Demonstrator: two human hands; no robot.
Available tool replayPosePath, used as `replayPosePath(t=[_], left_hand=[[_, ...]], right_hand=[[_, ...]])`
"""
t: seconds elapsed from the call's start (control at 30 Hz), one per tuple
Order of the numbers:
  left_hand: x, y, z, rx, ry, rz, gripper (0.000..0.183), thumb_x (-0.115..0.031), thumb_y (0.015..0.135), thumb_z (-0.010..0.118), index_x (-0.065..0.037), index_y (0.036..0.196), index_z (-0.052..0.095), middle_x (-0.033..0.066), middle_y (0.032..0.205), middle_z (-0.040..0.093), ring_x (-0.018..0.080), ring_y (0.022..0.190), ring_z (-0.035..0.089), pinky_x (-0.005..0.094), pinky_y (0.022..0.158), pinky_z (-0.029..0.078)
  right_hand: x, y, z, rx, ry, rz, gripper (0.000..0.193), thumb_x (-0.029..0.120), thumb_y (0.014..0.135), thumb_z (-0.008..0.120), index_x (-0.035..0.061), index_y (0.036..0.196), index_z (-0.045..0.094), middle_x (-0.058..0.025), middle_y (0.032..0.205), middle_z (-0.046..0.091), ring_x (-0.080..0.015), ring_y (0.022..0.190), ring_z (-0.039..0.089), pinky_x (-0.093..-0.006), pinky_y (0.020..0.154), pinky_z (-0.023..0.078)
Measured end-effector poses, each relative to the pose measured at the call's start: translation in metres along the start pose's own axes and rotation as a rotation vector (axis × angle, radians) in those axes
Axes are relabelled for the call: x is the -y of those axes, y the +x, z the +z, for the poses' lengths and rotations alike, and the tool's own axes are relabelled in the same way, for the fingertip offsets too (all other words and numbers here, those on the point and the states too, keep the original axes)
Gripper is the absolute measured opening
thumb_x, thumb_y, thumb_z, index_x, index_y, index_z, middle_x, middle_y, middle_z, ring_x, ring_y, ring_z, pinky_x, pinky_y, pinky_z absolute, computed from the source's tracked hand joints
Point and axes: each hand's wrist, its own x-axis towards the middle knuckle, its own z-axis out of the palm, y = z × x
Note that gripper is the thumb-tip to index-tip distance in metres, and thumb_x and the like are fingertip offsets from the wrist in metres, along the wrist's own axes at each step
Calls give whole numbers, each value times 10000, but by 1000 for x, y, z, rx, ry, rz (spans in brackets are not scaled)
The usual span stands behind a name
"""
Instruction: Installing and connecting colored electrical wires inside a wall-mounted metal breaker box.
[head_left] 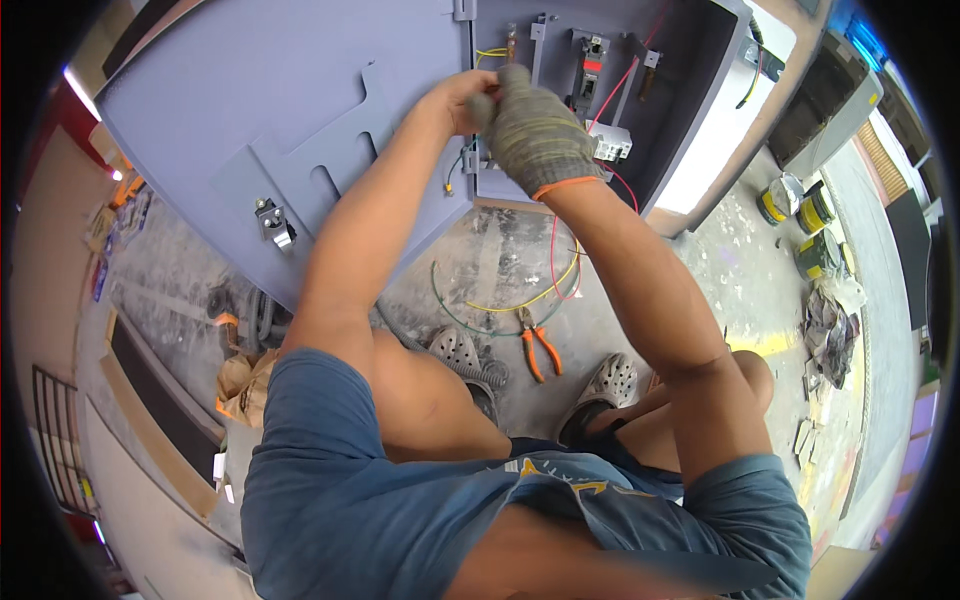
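Note:
My bare left hand (465, 100) and my gloved right hand (537, 135) meet at the hinge side of a grey electrical cabinet (700, 95). Fingers of both are closed together, and the glove partly covers whatever is between them. Just above them, yellow wires (490, 53) run to a copper bar (511, 42). To the right of the glove are a black circuit breaker (590, 80) with a red mark and a white terminal block (612, 143). A red wire (614, 95) passes beside the breaker. The cabinet door (290, 100) stands open at left, a green wire (450, 178) hanging near its hinge.
Orange-handled pliers (540, 350) lie on the floor between my feet, beside a curved yellow wire (510, 306). Paint tins (780, 200) and a crumpled plastic bag (830, 325) are at right. A paper bag (245, 385) and grey corrugated conduit (265, 315) lie at left.

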Motion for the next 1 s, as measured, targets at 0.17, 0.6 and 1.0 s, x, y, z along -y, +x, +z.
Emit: replayPosePath(t=[0.17, 0.6, 1.0], left_hand=[[5, 12, 4, -134, 13, -28, 251, -172, 893, 642, -5, 1080, 625, 126, 1037, 699, 225, 938, 692, 389, 913, 546], [9, 10, 9, -180, 34, -71, 222, -231, 959, 601, -27, 1034, 645, 124, 1037, 698, 229, 936, 682, 401, 899, 538], [6, 19, -14, -194, 139, -36, 439, -397, 861, 712, -25, 1089, 661, 151, 1092, 689, 293, 992, 658, 459, 926, 504]], right_hand=[[-9, 5, -3, -72, -461, -419, 245, 147, 890, 536, 61, 1099, 632, -234, 1005, 687, -367, 939, 682, -488, 768, 545], [-6, 14, 3, 245, -547, -222, 249, 165, 826, 667, 72, 1053, 711, -189, 1105, 690, -309, 996, 689, -406, 809, 558], [3, 7, 14, 85, -303, -168, 294, 164, 825, 613, 49, 1095, 632, -195, 1013, 696, -347, 957, 684, -456, 823, 540]])
